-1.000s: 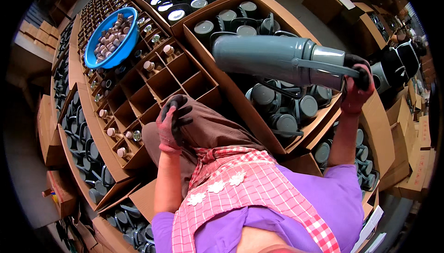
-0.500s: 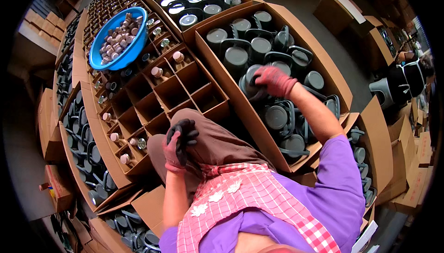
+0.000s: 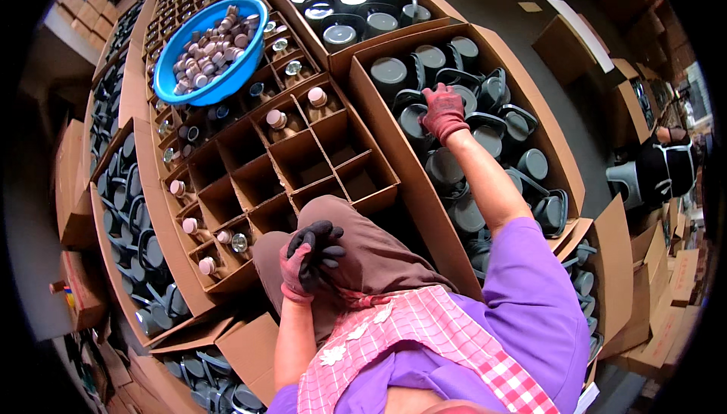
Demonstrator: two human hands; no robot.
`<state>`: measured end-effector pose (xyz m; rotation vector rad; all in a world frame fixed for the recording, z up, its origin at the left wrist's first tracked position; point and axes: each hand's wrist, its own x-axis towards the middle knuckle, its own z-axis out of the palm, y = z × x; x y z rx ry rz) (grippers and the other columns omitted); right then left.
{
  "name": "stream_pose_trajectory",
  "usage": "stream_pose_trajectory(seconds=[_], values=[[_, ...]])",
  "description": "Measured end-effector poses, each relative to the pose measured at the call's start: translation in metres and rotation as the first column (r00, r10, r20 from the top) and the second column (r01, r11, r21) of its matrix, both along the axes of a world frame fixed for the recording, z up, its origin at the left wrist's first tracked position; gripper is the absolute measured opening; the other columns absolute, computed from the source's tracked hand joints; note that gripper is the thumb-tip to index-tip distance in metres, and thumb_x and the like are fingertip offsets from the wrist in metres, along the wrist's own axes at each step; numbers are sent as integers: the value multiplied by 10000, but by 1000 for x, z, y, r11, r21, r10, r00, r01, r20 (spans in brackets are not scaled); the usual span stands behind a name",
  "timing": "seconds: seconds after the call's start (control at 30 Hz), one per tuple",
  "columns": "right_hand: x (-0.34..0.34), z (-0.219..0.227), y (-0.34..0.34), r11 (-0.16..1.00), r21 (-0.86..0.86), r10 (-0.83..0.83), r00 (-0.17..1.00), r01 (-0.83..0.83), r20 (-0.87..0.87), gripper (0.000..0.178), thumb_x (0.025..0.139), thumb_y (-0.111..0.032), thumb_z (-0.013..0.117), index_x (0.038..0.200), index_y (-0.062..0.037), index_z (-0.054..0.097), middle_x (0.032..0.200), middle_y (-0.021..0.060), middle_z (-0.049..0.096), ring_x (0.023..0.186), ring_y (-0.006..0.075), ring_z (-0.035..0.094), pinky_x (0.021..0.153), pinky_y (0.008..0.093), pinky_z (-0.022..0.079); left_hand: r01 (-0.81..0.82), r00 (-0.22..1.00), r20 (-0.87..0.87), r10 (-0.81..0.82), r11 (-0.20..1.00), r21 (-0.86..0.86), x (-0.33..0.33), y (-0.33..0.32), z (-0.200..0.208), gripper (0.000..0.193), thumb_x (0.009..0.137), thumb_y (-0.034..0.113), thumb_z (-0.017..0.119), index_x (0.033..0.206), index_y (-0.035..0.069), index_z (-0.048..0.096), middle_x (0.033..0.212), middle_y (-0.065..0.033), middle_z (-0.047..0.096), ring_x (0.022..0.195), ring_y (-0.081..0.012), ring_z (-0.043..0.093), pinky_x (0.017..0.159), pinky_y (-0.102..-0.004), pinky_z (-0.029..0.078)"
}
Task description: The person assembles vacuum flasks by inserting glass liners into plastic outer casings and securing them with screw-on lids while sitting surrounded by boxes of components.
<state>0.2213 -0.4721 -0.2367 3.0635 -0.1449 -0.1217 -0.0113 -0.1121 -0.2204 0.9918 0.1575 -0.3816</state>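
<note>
Head view is showing me, at its left, a carton (image 3: 170, 238) which is holding many grey flasks. Next to it, a blue basin (image 3: 244, 74) is standing on top of a divided carton (image 3: 303, 164), and small pinkish caps (image 3: 216, 54) are filling it. In several compartments below, bottles with pale pink tops (image 3: 276, 119) are standing upright.

Further to the right, I am seeing the left hand (image 3: 307, 256), in a red glove with dark fingers, which is resting in front of the brown trousers (image 3: 360, 236) at the knee. Its fingers are curling loosely, partly open.

To the right of that, the right hand (image 3: 443, 113) is reaching into a second carton (image 3: 556, 149). Its gloved fingers are bending downward among the upright flasks (image 3: 488, 141), between the grey lids; I am not able to tell if they are gripping one or only touching. These flasks are standing closely packed, and their handles are pointing different ways. Beyond them, an open cardboard box (image 3: 564, 39) is sitting on the dark floor.
</note>
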Motion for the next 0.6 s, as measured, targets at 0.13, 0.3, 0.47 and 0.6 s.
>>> stream_pose_trajectory(seconds=[0.13,0.3,0.47,0.6], values=[[-10,-7,-7,986,150,-86,994,76,64,586,715,-424,806,1189,-155,588,1114,157,688,1042,331,662,882,449,527,-7,1000,-21,4,991,-133,-1,0,-3,542,907,311,583,1301,-59,542,1149,-237,665,822,-271,708,641,-295,567],[-39,15,14,983,182,65,980,-30,-190,393,785,-412,731,1073,-163,637,1043,159,700,1005,356,663,855,461,529,11,1000,25,-9,996,-92,-4,2,2,492,932,271,543,1298,-58,545,1152,-238,664,844,-273,708,673,-307,573],[-81,165,-12,754,605,96,955,-254,281,288,888,-354,663,982,-85,620,911,138,671,852,289,665,729,447,523,-10,999,-53,12,999,41,-9,8,23,459,960,259,500,1293,-51,555,1173,-213,664,941,-273,693,797,-347,555],[-175,283,-75,680,586,74,836,-441,544,434,900,-302,661,1255,-59,604,1120,96,663,941,193,655,856,316,539,41,991,125,-41,999,-1,3,2,32,425,980,247,471,1290,-26,569,1190,-181,664,998,-267,677,873,-359,526]])
